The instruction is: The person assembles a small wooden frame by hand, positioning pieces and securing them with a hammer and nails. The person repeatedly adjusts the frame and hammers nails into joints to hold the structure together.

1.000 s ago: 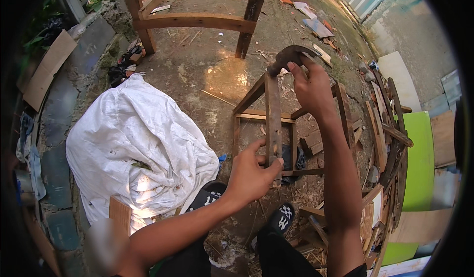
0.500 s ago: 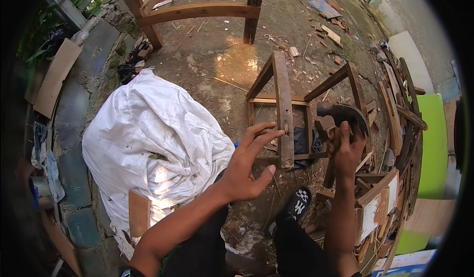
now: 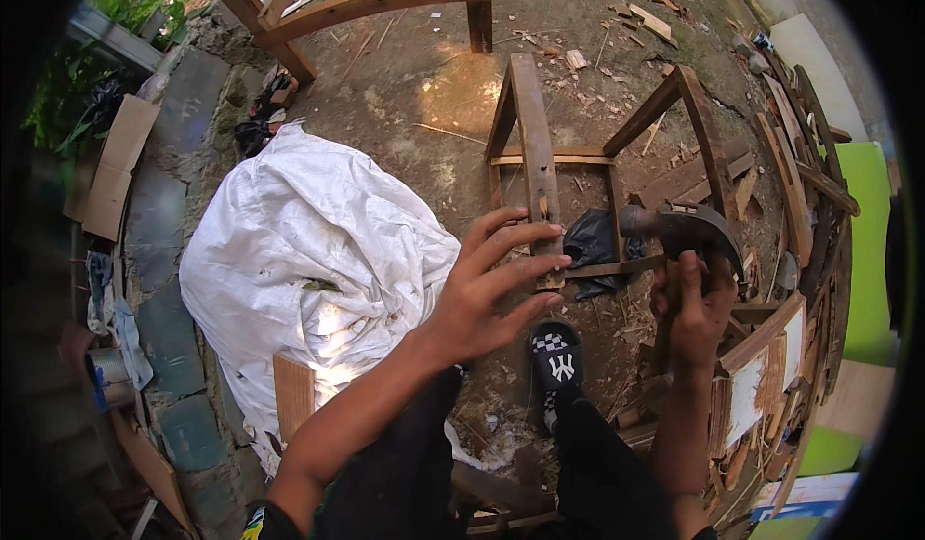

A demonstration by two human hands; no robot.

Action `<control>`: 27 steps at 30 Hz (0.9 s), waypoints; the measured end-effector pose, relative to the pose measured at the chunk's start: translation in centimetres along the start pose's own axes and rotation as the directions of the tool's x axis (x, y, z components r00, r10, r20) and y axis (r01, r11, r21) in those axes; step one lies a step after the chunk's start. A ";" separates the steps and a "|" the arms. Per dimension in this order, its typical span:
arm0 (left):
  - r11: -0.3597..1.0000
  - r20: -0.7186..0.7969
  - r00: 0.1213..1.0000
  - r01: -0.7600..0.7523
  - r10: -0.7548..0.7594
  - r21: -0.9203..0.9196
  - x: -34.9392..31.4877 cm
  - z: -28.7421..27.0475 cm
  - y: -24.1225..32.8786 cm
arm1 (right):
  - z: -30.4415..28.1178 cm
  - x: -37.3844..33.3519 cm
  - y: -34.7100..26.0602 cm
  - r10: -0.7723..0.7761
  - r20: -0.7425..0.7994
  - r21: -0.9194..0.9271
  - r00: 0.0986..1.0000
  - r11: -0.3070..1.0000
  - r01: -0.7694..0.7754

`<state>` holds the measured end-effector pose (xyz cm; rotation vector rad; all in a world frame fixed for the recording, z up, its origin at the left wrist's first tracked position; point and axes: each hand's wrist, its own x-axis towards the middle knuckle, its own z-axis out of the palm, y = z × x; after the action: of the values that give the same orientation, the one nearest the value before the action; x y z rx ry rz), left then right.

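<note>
My right hand [image 3: 700,304] is wrapped around a claw hammer [image 3: 679,224], its dark metal head raised beside the wooden frame. To its left, my left hand [image 3: 489,285] has its fingers spread over the near end of a brown wooden bar [image 3: 533,150]. The fingertips appear to touch the bar's edge; what lies under them is hidden. This bar belongs to a small stool-like wooden frame [image 3: 708,135] of rails and legs standing on the ground. A small pale mark or chip shows on the bar just above my fingers.
A large white sack [image 3: 308,232] bulges at the left, with a wood block [image 3: 294,395] by it. Another wooden frame [image 3: 376,15] stands at the far side. Scrap wood [image 3: 771,376] piles up on the right; a black plastic bag [image 3: 593,251] lies under the small frame.
The view has shifted a little. My left hand has come closer onto the bar's near end, and the bar's near end sits higher in view. The hammer stays in my right hand.
</note>
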<state>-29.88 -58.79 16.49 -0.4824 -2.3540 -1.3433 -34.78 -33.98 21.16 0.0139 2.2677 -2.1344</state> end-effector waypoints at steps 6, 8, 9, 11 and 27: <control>1.000 0.016 1.000 0.013 -0.013 -0.012 -0.2 0.4 -0.5 | 0.1 -0.7 -0.5 -0.024 0.175 -0.025 0.984 0.999 0.029; 0.994 0.017 0.999 0.049 -0.048 -0.098 -0.2 0.6 -0.5 | 0.6 -0.9 -0.6 -0.026 0.160 -0.029 0.987 0.999 0.031; 0.982 0.025 0.997 0.073 -0.070 -0.176 -0.3 0.8 -0.6 | 0.8 -1.0 -0.5 -0.034 0.141 -0.031 0.989 0.999 0.038; 0.960 0.032 0.995 0.103 -0.098 -0.259 -0.6 1.1 -0.8 | 1.2 -1.1 -0.5 -0.031 0.118 -0.024 0.993 0.999 0.034; 0.991 -0.064 0.993 0.094 -0.100 -0.100 -0.5 1.4 -0.4 | 3.8 -1.0 4.9 0.192 0.129 0.217 0.973 0.952 -0.217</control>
<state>-29.89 -57.77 15.31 -0.3472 -2.2914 -1.4991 -33.61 -37.44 16.06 0.1311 1.8611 -2.2137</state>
